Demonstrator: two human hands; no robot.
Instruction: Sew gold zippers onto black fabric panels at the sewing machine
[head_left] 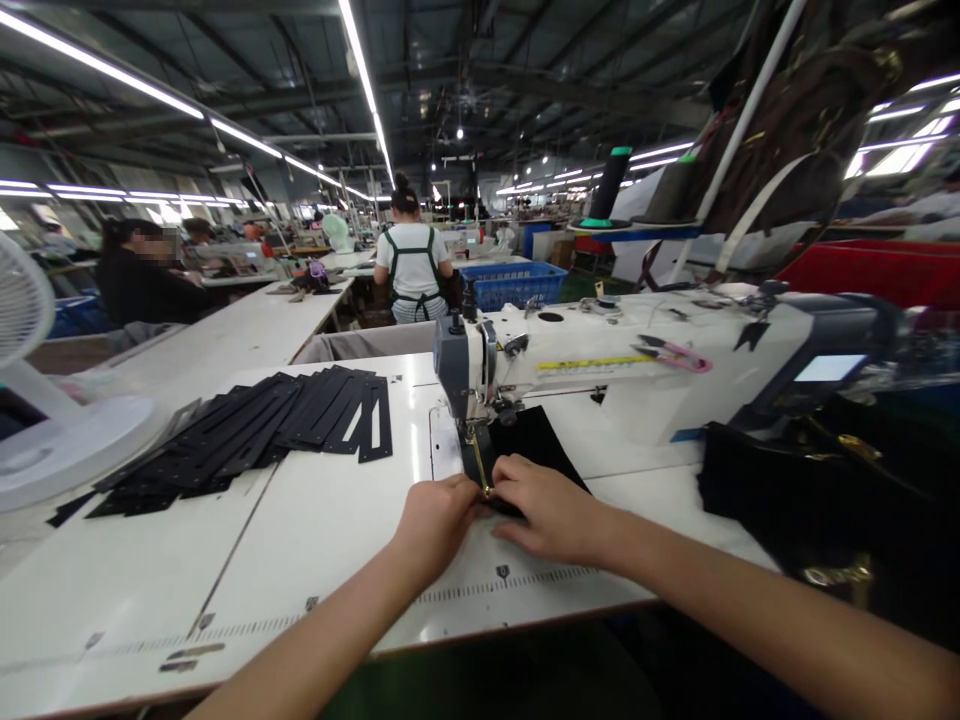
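Observation:
A black fabric panel (536, 440) lies on the sewing table, partly under the head of a white sewing machine (585, 350). Along its left side runs a gold-toothed zipper (480, 462), whose upper end sits beneath the presser foot. My left hand (439, 525) is closed at the zipper's near end, fingertips pinching its edge. From the other side my right hand (547, 508) grips the same end, thumb and fingers closed on the panel's near edge. The fingertips of both hands nearly meet there. What lies under my fingers is hidden.
Several black frame-shaped pieces (247, 425) are fanned out on the left of the table, beside a white fan (67, 430). Pink-handled snips (675, 352) rest on the machine arm. Dark fabric with gold hardware (810, 490) is piled at right. A co-worker (411, 250) stands ahead.

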